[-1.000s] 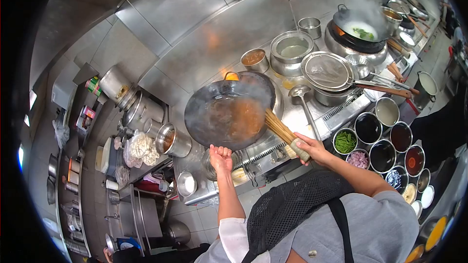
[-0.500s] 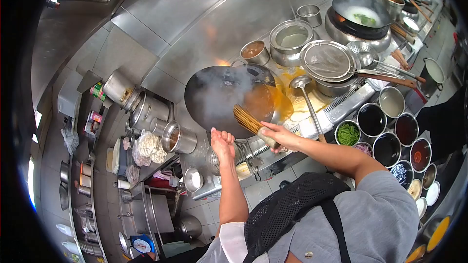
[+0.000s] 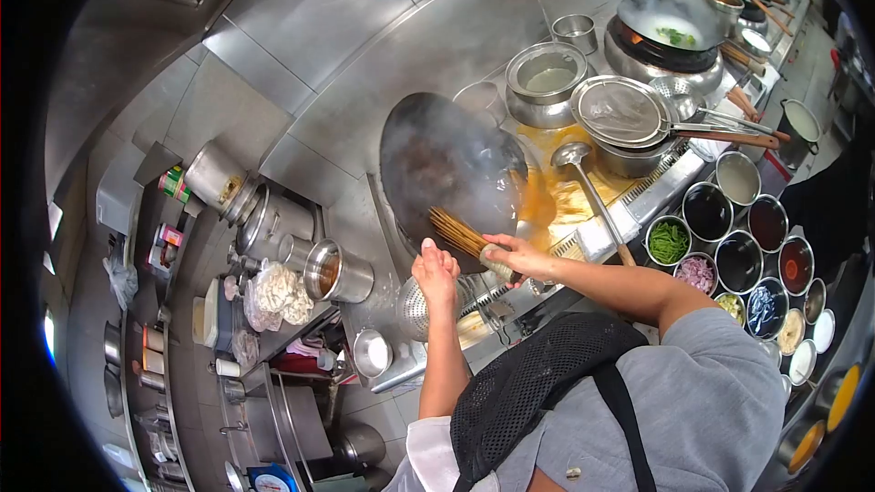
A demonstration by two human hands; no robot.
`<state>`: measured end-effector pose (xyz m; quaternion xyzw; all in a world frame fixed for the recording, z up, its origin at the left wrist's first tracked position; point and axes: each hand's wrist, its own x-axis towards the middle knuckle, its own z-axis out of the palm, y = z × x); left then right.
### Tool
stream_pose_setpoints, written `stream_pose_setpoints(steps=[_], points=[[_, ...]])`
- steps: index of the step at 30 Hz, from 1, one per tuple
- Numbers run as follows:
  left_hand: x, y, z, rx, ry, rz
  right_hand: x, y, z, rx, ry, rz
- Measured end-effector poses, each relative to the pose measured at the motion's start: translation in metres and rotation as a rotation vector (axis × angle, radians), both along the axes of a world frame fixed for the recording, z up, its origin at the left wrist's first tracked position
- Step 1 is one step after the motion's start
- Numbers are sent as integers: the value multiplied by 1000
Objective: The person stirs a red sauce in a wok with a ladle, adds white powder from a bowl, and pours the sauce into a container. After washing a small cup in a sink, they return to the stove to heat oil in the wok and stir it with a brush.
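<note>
Tilted toward the right over the stove, a large dark wok (image 3: 437,141) gives off steam, and brownish liquid runs at its right edge. My left hand (image 3: 436,275) is closed at the wok's near rim, appearing to grip it there; the exact hold is hidden. Wrapped round the bound end of a bamboo wok brush (image 3: 460,232) is my right hand (image 3: 519,260). The brush's bristles point up and left into the near part of the wok. A perforated strainer (image 3: 415,310) lies just below my left hand, and a long-handled ladle (image 3: 588,184) rests to the right.
Wet yellow-brown liquid (image 3: 570,205) covers the stove right of the wok. Behind stand a metal pot (image 3: 547,73) and a mesh strainer (image 3: 622,111) on a pot. Several seasoning containers (image 3: 707,211) line the right side. Another wok (image 3: 670,25) steams farther back. A steel pot (image 3: 351,278) stands left.
The wok has tipped, its left side rising and its mouth turning rightward. My left hand has shifted right and slightly down. The brush stays in my right hand near the wok's near side.
</note>
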<state>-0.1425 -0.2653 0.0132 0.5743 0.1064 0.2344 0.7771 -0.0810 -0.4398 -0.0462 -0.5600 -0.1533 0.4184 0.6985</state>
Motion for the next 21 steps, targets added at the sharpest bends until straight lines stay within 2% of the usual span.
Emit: stream_pose_setpoints(steps=[2, 6, 8, 10, 11, 12, 14, 15, 17, 19, 21], points=[[-13, 3, -11, 133, -49, -7, -10, 10, -3, -8, -52, -45], [-30, 28, -31, 87, -84, 2, -17, 26, 1, -94, -137, -65], [-25, 47, -35, -60, -54, 100, -5, 35, -8, -76, -133, -60], [-21, 70, -33, -207, -55, 71, -5, 32, -2, -51, -64, -172], [-19, 84, -36, -217, -50, 60, -8, 31, -11, 13, -68, -297], [-15, 101, -44, -354, -60, 27, -11, 26, -18, 5, -68, -310], [-9, 130, -64, -543, -67, -7, -18, 7, -34, -21, -75, -635], [-9, 136, -69, -591, -68, 10, -18, -3, -60, -33, -79, -645], [-10, 148, -82, -649, -66, 16, -11, -21, -135, -577, -817, -830], [-9, 161, -104, -793, -140, 19, -16, -31, -171, -680, -763, -766], [-8, 163, -119, -861, -166, 10, -30, -35, -176, -778, -711, -696]])
